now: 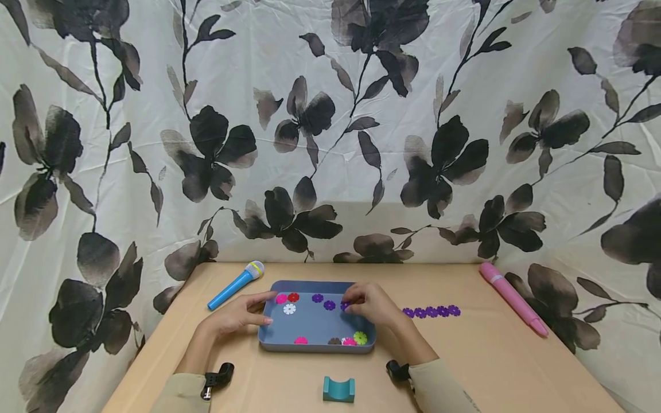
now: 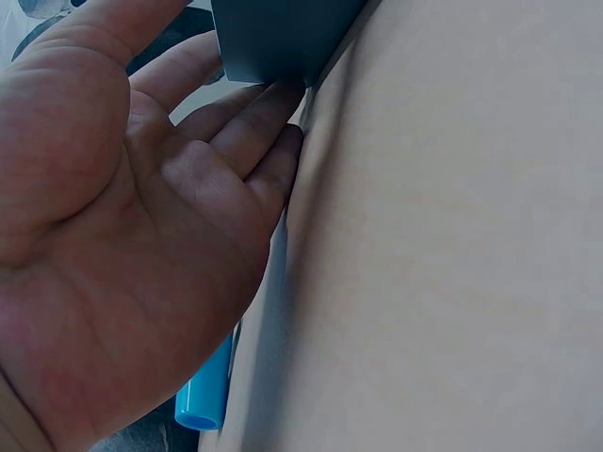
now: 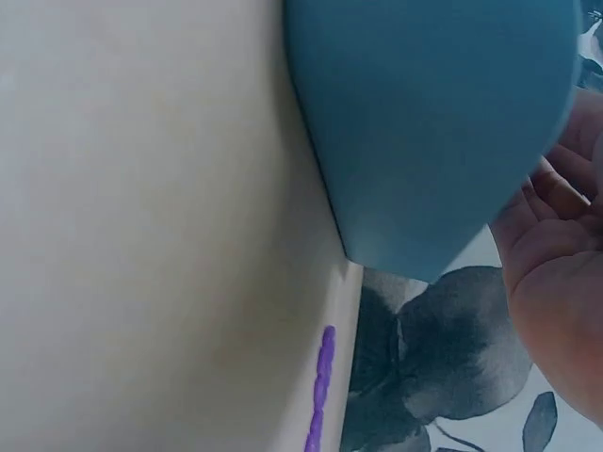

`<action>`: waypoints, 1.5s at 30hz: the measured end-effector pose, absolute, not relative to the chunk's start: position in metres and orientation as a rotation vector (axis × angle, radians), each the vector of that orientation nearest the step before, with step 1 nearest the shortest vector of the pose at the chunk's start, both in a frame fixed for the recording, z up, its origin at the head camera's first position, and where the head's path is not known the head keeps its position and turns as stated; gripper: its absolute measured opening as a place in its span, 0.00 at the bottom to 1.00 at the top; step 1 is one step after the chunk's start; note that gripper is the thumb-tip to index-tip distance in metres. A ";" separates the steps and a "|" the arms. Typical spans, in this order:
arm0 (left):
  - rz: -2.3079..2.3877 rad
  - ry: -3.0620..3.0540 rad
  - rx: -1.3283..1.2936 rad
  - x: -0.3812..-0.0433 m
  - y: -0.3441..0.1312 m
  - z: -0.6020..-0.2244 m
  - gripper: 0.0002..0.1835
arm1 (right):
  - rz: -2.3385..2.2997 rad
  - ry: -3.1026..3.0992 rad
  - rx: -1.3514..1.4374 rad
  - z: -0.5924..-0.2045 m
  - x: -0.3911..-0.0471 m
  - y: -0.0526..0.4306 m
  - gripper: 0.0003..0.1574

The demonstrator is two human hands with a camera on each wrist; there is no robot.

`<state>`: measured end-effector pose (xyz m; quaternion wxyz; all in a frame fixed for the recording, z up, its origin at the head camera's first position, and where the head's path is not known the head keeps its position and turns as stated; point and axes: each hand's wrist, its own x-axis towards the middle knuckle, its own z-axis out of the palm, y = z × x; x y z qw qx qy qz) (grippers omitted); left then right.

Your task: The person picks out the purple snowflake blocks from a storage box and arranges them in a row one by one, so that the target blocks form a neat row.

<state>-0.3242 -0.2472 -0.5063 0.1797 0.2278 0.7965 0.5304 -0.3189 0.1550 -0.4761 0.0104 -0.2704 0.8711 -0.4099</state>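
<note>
My left hand (image 1: 234, 314) holds the left side of a grey-blue tray (image 1: 310, 348), thumb and index finger over its rim. In the left wrist view the other fingers (image 2: 250, 127) lie against the tray's outer wall (image 2: 273, 42). Over the tray's right side my right hand (image 1: 370, 301) has curled fingers pinching a purple flower-shaped disc (image 1: 344, 307), partly hidden by them. Two purple discs (image 1: 329, 305) lie just left of it. Pink, red and white discs (image 1: 289, 309) sit at the tray's left; brown, pink and green ones (image 1: 360, 338) are along the near wall.
Right of the tray runs a row of purple discs (image 1: 431, 312). A blue toy microphone (image 1: 232, 289) lies at back left, a pink pen-shaped object (image 1: 516, 301) at far right. A teal curved block (image 1: 338, 390) stands in front. Behind the table hangs a floral curtain (image 1: 361, 172).
</note>
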 end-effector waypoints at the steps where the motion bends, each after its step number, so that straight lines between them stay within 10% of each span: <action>1: 1.501 2.250 0.641 -0.324 -0.247 -0.506 0.43 | -1.283 2.717 -0.840 -0.475 -0.318 0.156 0.11; 45: 1.481 2.271 0.659 -0.325 -0.248 -0.505 0.42 | -1.500 2.935 -0.515 -0.453 -0.319 0.265 0.15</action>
